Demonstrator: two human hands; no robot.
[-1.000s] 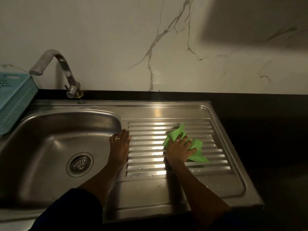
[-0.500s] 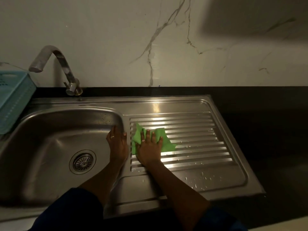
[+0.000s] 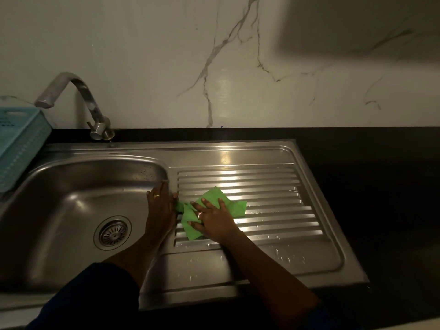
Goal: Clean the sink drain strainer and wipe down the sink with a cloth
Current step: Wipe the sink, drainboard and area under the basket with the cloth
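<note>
Has the drain strainer [image 3: 112, 232] seated in the floor of the sink basin [image 3: 59, 198]. Rests the left hand [image 3: 160, 206] flat, fingers straight, holding nothing, on its right rim. Presses the right hand [image 3: 214, 217], fingers spread, onto the green cloth [image 3: 234, 207] at the left edge of the drainboard [image 3: 281, 210].

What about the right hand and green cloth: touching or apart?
Touching. The head view shows the right hand pressed flat on the green cloth, fingers spread.
</note>
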